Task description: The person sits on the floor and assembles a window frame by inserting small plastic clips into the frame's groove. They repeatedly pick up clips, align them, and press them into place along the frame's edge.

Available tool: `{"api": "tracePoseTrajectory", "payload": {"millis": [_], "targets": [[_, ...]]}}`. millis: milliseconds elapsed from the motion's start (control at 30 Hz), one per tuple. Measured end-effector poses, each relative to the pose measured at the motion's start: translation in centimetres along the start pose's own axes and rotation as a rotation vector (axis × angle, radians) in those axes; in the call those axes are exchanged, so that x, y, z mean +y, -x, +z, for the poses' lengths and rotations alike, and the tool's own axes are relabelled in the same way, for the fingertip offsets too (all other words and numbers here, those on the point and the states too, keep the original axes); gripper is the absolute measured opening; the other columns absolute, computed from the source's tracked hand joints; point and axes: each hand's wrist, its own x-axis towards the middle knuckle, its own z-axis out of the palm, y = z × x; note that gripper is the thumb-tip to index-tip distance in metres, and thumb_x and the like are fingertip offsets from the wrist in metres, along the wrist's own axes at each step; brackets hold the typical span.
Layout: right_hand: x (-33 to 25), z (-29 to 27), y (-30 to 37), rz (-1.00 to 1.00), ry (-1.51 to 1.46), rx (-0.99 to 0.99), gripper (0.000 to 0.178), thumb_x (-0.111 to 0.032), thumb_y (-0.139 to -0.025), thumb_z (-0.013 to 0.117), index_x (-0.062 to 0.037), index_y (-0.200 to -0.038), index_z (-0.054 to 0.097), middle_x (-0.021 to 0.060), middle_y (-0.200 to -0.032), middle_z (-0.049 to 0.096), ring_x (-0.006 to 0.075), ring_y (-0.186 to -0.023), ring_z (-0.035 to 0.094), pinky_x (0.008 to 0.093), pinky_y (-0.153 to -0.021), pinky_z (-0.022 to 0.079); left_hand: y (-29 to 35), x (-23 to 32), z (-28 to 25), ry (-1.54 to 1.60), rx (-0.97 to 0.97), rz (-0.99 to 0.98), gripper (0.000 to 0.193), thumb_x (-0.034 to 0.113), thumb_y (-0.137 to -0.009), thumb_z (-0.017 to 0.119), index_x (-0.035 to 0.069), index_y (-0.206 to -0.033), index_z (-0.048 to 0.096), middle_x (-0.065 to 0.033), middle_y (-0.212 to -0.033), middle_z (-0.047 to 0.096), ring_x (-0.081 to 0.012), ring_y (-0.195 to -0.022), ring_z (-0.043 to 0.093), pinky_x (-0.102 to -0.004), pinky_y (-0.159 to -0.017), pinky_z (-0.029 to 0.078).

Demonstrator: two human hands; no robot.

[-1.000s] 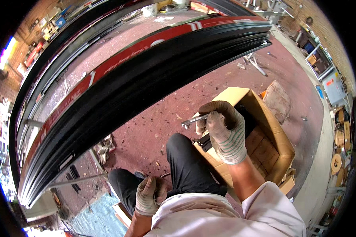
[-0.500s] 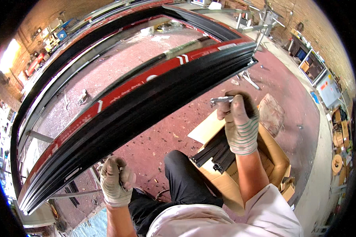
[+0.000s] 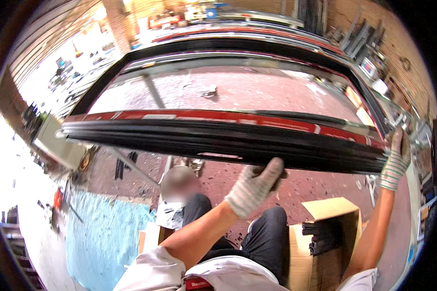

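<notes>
Left hand (image 3: 254, 190) kinda curled by the black frame (image 3: 204, 140), lower middle. Right hand (image 3: 396, 160) far right; can't tell either grip.

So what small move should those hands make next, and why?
Perhaps settle the left hand against the lower edge of the black frame to steady it. The right hand is up at the frame's right end, while the left is close by the near side's lower edge, so support there might help. I can't tell whether the left already touches it.
</notes>
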Motion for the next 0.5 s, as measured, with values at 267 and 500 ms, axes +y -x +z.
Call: {"api": "tracePoseTrajectory", "payload": {"millis": [267, 500], "targets": [[5.5, 0.3, -3.5, -0.061, 0.355, -0.159, 0.035, -0.035, -0.1, 0.061, -0.0046, -0.116, 0.066, -0.0004, -0.089, 0.061, 0.0084, -0.078, 0.057, 0.0242, -0.075, 0.05, 0.1, -0.6, -0.2, 0.129, -0.056, 0.067, 0.045, 0.045, -0.1, 0.056, 0.008, -0.077, 0.068, 0.0035, -0.06, 0.057, -0.0062, -0.051, 0.048, -0.0222, -0.046, 0.037], [7.9, -0.3, -4.2, -0.015, 0.279, -0.159, 0.034, -0.033, -0.1, 0.061, -0.0054, -0.118, 0.067, -0.0018, -0.091, 0.062, 0.0071, -0.08, 0.057, 0.0234, -0.075, 0.05, 0.6, -0.3, -2.3, 0.094, -0.081, 0.052, 0.045, 0.044, -0.101, 0.055, 0.007, -0.078, 0.069, 0.0025, -0.061, 0.058, -0.0065, -0.052, 0.049, -0.023, -0.047, 0.038]]}}
